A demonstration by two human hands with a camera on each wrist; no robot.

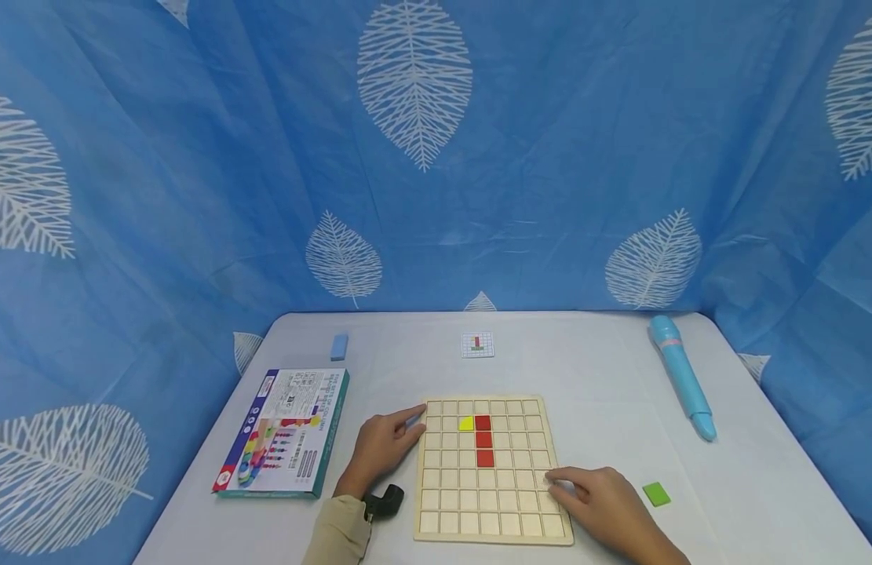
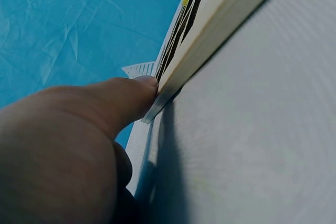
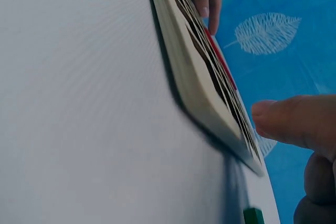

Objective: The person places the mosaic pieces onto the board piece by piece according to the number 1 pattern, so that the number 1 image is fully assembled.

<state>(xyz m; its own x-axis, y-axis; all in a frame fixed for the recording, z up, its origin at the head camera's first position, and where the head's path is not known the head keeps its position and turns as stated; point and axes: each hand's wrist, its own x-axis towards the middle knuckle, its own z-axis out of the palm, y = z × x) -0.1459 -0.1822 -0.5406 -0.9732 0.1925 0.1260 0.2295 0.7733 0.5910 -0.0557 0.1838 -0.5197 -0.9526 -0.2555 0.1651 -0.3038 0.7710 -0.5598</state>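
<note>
A wooden grid board (image 1: 450,522) lies flat on the white table. Three red square tiles (image 1: 484,440) form a column in its upper part, and a yellow tile (image 1: 467,424) with one slanted side sits left of the top one. My left hand (image 1: 382,447) touches the board's left edge near the upper corner; its thumb (image 2: 126,95) is against the wooden rim in the left wrist view. My right hand (image 1: 601,502) is at the right edge, fingertips over the outer column. In the right wrist view its finger (image 3: 294,124) extends near the board, with no tile visible there.
A green square tile (image 1: 657,493) lies right of my right hand. Behind the board is a small printed grid card (image 1: 477,344). At left are a boxed set (image 1: 283,431) and a blue block (image 1: 339,347); a light-blue rod (image 1: 683,378) lies far right. Blue curtain (image 1: 520,196) hangs behind.
</note>
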